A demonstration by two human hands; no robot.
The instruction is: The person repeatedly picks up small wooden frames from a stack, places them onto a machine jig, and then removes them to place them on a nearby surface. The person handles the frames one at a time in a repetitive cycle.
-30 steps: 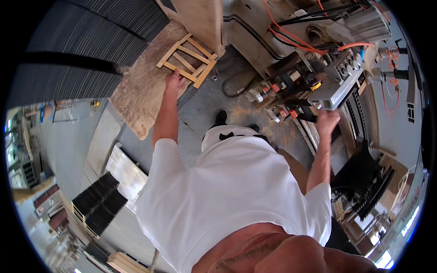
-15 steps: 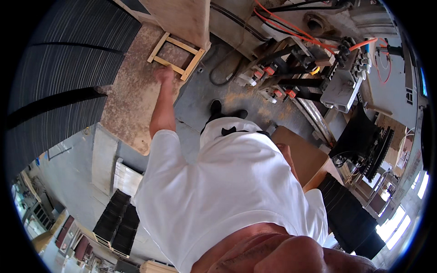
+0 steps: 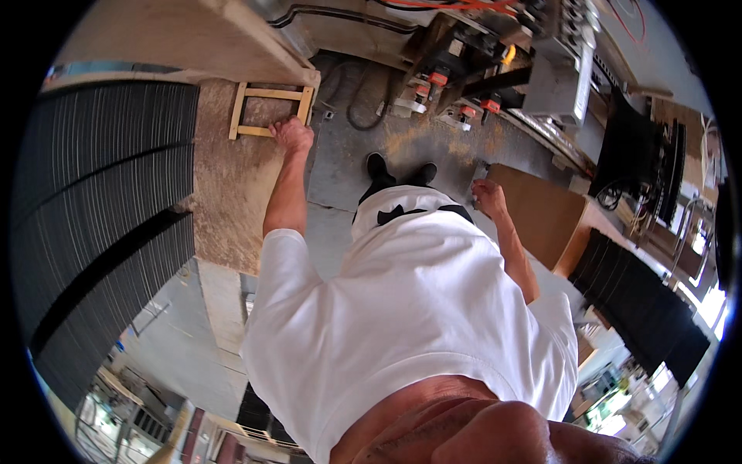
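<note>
A small light-wood frame [image 3: 239, 108] lies flat on a worn brown board at the far left. My left hand [image 3: 292, 134] is closed on its near right corner, the fingertips over the near bar. The frame's other corners rest on the board, close to an upright wooden panel [image 3: 255, 35]. My right hand [image 3: 490, 198] hangs at my right side with loosely bent fingers, and I see nothing held in it. It is beside a large brown board or box [image 3: 537, 209], apart from the frame.
Tall rows of thin black sheets [image 3: 116, 147] stand along the left of the worn board [image 3: 232, 185]. Ahead right is a machine [image 3: 560, 85] with clamps, orange hoses and a floor cable [image 3: 359, 116]. Sawdust lies by my shoes [image 3: 376, 164]. More black pieces [image 3: 638, 298] are stacked at right.
My view has turned, so the board and frame appear further left. My left hand has moved onto the frame's near right corner. My right hand has come out from beside my body into view.
</note>
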